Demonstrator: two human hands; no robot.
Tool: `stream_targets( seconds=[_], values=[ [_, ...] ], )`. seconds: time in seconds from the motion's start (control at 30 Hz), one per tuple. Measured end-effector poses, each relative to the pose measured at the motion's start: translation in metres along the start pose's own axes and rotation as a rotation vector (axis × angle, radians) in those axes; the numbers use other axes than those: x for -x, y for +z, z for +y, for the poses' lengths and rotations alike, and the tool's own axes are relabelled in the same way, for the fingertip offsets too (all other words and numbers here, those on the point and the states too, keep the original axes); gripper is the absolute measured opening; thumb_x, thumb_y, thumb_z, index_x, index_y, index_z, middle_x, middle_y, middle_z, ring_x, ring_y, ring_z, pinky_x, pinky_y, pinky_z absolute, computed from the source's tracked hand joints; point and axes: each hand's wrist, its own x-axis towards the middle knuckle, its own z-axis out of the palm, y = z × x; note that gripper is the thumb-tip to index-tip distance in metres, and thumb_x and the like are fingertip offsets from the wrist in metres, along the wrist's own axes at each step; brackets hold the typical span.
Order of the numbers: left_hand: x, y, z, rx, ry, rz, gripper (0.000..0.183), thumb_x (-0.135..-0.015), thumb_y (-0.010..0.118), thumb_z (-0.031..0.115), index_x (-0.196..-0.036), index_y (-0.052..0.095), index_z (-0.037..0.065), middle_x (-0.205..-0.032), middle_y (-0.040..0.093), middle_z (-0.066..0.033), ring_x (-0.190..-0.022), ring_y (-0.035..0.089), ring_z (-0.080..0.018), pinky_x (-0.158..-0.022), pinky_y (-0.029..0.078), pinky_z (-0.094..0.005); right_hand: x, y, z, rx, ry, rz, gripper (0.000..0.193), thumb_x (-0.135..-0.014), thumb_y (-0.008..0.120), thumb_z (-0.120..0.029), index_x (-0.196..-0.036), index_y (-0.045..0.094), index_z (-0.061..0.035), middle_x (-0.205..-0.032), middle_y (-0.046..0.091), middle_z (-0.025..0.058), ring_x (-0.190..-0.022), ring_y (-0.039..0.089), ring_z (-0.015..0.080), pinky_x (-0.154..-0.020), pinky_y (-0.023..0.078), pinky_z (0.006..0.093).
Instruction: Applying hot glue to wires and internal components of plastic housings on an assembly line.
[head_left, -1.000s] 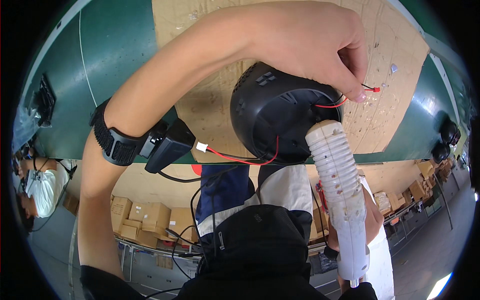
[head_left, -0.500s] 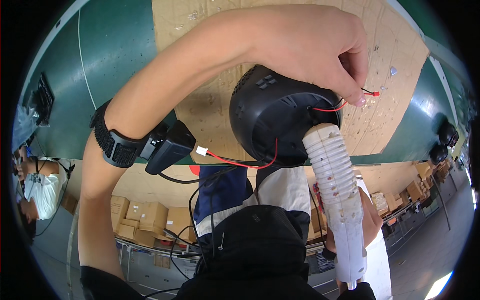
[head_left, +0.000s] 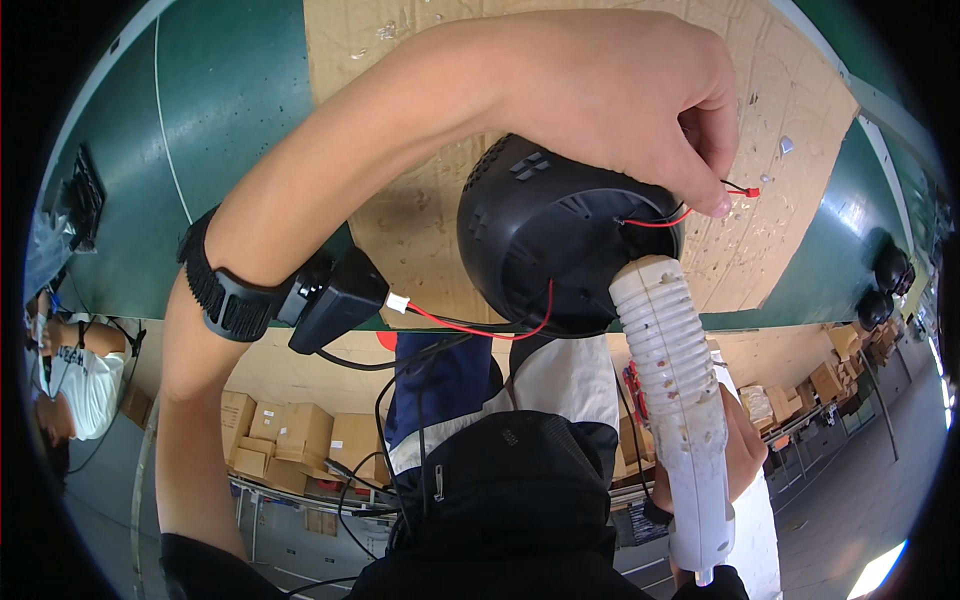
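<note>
Shell (head_left: pixel 545 245) smooth black plastic; tool (head_left: pixel 680 400) ribbed plastic; cardboard (head_left: pixel 770 240) matt.

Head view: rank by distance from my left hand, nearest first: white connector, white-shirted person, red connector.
1. Red connector: just right of the left hand.
2. White connector: left of the black rounded housing.
3. White-shirted person: far left, in the background.

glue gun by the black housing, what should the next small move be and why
Probably ease the glue gun slightly toward where the red-plugged lead meets the black housing: the right hand holds the gun with its nose close by, and the left hand appears to pinch that lead.
</note>
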Motion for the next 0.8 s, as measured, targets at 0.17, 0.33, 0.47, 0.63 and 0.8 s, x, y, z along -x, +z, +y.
stream_targets(
  seconds=[0.17,0.33,0.47,0.63,0.8],
  values=[
    [0.029,0.016,0.010,-0.163,-0.085,0.232,0.010,-0.085,0.077,0.010,-0.089,0.077,0.001,-0.078,0.071,-0.0075,-0.066,0.065,-0.0134,-0.059,0.049,-0.0269,0.001,-0.001,0.005,-0.041,-0.022,-0.016,0.025,-0.076,0.083,-0.012,-0.087,0.066,0.0025,-0.083,0.070,0.0165,-0.075,0.072,0.0294,-0.067,0.058,0.0356],
    [0.069,0.059,0.050,-0.528,-0.064,0.416,0.013,-0.070,0.076,-0.001,-0.082,0.072,0.004,-0.075,0.066,-0.0047,-0.062,0.064,-0.0165,-0.052,0.048,-0.0266,0.000,-0.005,0.008,-0.096,-0.033,-0.038,0.026,-0.074,0.083,-0.011,-0.086,0.065,0.0035,-0.081,0.069,0.0168,-0.074,0.072,0.0302,-0.067,0.057,0.0358],
    [0.089,0.081,0.046,-0.757,0.001,0.401,0.020,-0.064,0.075,0.002,-0.083,0.071,-0.003,-0.081,0.066,-0.0117,-0.066,0.065,-0.0215,-0.054,0.051,-0.0295,0.000,-0.004,0.002,-0.044,-0.008,0.006,0.027,-0.073,0.083,-0.011,-0.085,0.065,0.0044,-0.080,0.069,0.0169,-0.073,0.071,0.0307,-0.067,0.058,0.0360],
    [0.097,0.105,0.040,-0.843,0.058,0.400,0.029,-0.059,0.072,0.005,-0.085,0.071,-0.008,-0.085,0.067,-0.0149,-0.073,0.065,-0.0238,-0.054,0.055,-0.0302,-0.002,-0.007,-0.001,-0.005,0.023,-0.022,0.026,-0.072,0.083,-0.010,-0.084,0.064,0.0041,-0.079,0.068,0.0163,-0.072,0.071,0.0303,-0.065,0.058,0.0356],
    [0.097,0.110,0.040,-0.916,0.069,0.404,0.029,-0.057,0.071,0.006,-0.083,0.073,-0.006,-0.087,0.068,-0.0133,-0.078,0.065,-0.0233,-0.052,0.054,-0.0288,-0.004,-0.009,0.000,0.020,0.016,-0.041,0.026,-0.073,0.083,-0.012,-0.083,0.064,0.0027,-0.078,0.068,0.0158,-0.070,0.071,0.0289,-0.064,0.057,0.0355]
  ],
)
